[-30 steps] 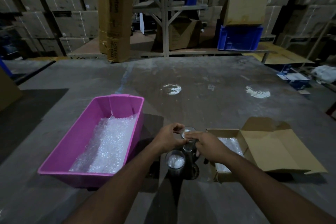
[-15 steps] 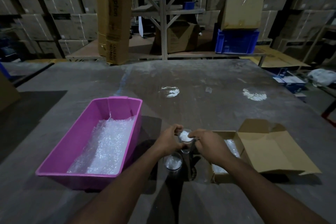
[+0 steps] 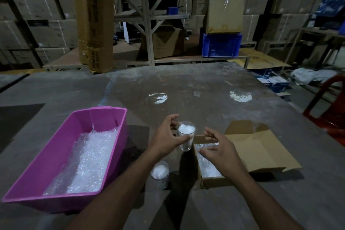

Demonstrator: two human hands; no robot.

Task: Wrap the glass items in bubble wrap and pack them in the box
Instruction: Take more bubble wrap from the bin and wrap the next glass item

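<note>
My left hand (image 3: pixel 166 137) grips a clear drinking glass (image 3: pixel 186 137) stuffed with white wrap, held upright above the table. My right hand (image 3: pixel 217 150) hovers just right of the glass with fingers spread and relaxed, holding nothing, over the open cardboard box (image 3: pixel 248 147). Bubble wrap (image 3: pixel 207 162) lines the inside of the box. A second glass (image 3: pixel 159 172), also stuffed with white wrap, stands on the table below my left forearm. A pink plastic tub (image 3: pixel 104 117) at the left holds a pile of bubble wrap (image 3: pixel 89 158).
The grey table (image 3: pixel 196 84) stretches far ahead with two bright light spots on it. A tall cardboard carton (image 3: pixel 94 18), a blue crate (image 3: pixel 221 45) and stacked boxes stand behind it. A red chair (image 3: pixel 330 106) is at the right edge.
The left hand has lifted the stuffed glass up and away from the second glass. My right hand has let go of it and opened beside it.
</note>
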